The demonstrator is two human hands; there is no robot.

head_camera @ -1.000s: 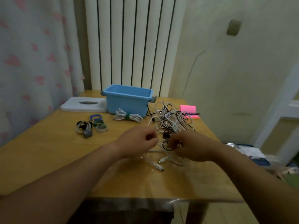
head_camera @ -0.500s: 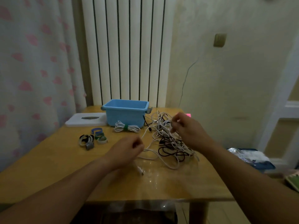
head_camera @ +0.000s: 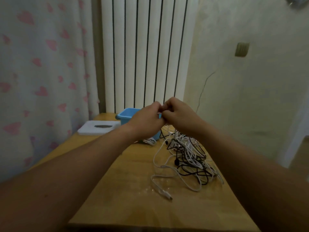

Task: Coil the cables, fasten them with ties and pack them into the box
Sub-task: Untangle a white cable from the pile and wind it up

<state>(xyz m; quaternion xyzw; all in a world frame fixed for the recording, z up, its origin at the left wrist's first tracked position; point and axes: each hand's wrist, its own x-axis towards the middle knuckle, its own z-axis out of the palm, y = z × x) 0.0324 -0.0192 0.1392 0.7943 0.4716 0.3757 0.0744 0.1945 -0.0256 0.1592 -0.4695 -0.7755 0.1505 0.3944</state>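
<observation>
- My left hand [head_camera: 147, 118] and right hand [head_camera: 177, 114] are together pinching a thin white cable [head_camera: 160, 112] before the blue plastic box [head_camera: 124, 114].
- Probably I am freeing it from the tangled black-and-white cable heap [head_camera: 187, 153]; coiling next is needing its loose end.

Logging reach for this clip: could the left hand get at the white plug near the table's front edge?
Probably yes: the white plug lies uncovered on the table, with nothing between it and the left hand. That hand is raised, though, pinching a white cable with the right hand.

box [head_camera: 124, 116] at table [head_camera: 125, 190] far edge | board [head_camera: 90, 130] left of box | tangled cables [head_camera: 189, 158] right of box, nearer
</observation>
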